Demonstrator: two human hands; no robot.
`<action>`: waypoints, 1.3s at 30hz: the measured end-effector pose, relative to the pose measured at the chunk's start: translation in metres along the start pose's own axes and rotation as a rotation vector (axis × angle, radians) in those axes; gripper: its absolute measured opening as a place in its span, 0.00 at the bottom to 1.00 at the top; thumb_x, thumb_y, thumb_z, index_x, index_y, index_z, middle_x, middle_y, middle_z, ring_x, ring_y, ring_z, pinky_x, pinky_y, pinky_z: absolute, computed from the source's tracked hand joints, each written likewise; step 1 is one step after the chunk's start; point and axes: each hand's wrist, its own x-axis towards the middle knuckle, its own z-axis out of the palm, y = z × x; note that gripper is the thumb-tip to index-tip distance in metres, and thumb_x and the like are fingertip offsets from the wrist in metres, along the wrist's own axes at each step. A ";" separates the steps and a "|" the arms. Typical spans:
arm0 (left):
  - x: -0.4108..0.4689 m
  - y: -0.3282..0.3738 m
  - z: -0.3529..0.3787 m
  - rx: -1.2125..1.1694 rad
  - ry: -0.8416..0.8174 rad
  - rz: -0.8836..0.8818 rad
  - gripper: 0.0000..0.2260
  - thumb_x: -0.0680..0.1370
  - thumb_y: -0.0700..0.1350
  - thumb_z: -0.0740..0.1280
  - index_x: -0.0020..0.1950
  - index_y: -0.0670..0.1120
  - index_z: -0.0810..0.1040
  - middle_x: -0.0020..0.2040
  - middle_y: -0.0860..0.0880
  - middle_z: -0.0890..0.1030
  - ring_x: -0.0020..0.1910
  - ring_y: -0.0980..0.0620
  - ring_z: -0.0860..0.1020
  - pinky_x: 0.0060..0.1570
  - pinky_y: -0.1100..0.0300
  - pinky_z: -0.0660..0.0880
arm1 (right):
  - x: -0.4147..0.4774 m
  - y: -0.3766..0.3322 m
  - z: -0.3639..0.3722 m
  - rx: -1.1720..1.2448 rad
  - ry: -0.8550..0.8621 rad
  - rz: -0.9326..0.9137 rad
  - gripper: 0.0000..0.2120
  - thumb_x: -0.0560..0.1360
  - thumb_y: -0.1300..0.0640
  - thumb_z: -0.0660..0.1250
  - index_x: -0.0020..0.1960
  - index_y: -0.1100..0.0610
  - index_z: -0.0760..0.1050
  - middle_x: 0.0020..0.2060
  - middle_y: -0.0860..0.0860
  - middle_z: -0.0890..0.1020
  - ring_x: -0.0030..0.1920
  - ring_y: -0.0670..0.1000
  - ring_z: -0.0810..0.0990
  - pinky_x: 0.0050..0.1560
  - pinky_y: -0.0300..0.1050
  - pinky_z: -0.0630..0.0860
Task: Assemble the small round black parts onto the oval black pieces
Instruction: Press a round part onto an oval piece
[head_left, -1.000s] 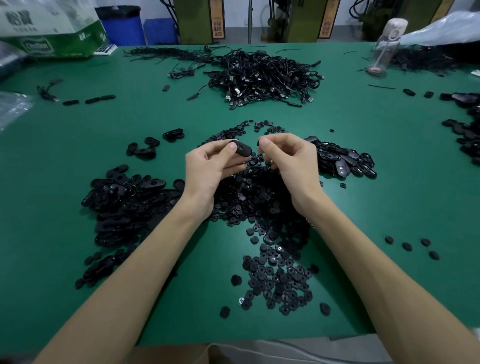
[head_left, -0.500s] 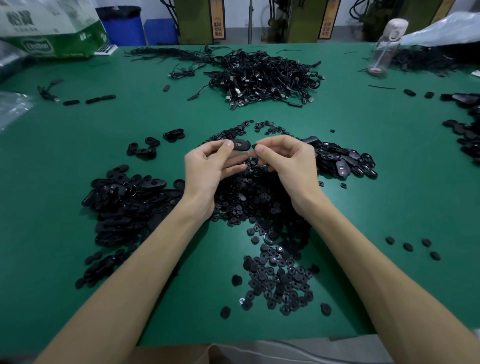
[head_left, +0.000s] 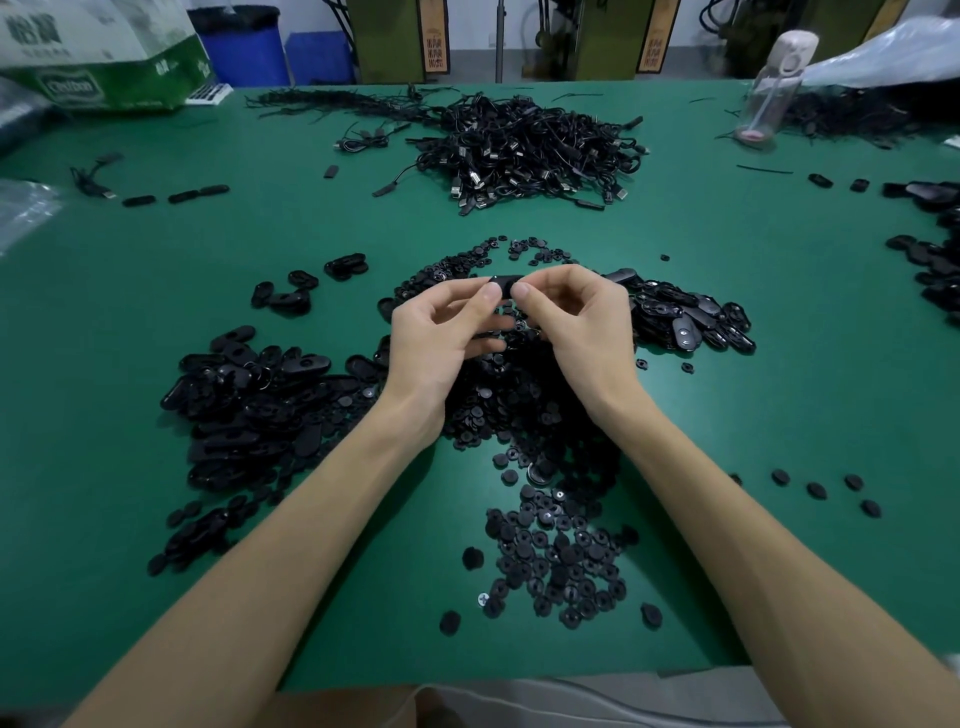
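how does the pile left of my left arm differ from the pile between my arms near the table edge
The left pile holds elongated oval pieces; the near pile holds small round discs. The left pile is wider and heaped; the near pile is smaller and flatter. Both are black, on the green table.

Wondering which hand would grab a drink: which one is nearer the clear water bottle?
Right. The water bottle stands far back on the right; the right hand is well short and left of it, the left hand further left.
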 end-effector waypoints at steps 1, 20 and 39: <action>0.000 0.000 0.000 0.002 -0.003 0.000 0.08 0.80 0.42 0.73 0.58 0.42 0.84 0.49 0.44 0.88 0.48 0.47 0.87 0.44 0.59 0.82 | 0.000 0.000 0.000 -0.018 0.006 -0.004 0.03 0.77 0.56 0.75 0.47 0.55 0.84 0.38 0.45 0.85 0.37 0.42 0.79 0.42 0.39 0.76; 0.000 -0.004 -0.002 0.188 -0.014 0.120 0.05 0.81 0.40 0.71 0.57 0.43 0.84 0.45 0.46 0.88 0.40 0.50 0.86 0.41 0.58 0.82 | -0.001 -0.006 -0.001 -0.141 -0.006 0.002 0.03 0.76 0.56 0.75 0.45 0.55 0.84 0.35 0.45 0.84 0.34 0.39 0.77 0.39 0.33 0.73; 0.004 -0.008 -0.004 0.172 0.055 0.029 0.07 0.82 0.41 0.70 0.54 0.39 0.85 0.39 0.47 0.85 0.34 0.55 0.81 0.36 0.63 0.76 | -0.010 -0.011 0.005 -0.333 -0.116 -0.247 0.04 0.78 0.62 0.71 0.50 0.58 0.85 0.44 0.52 0.82 0.42 0.46 0.79 0.45 0.32 0.71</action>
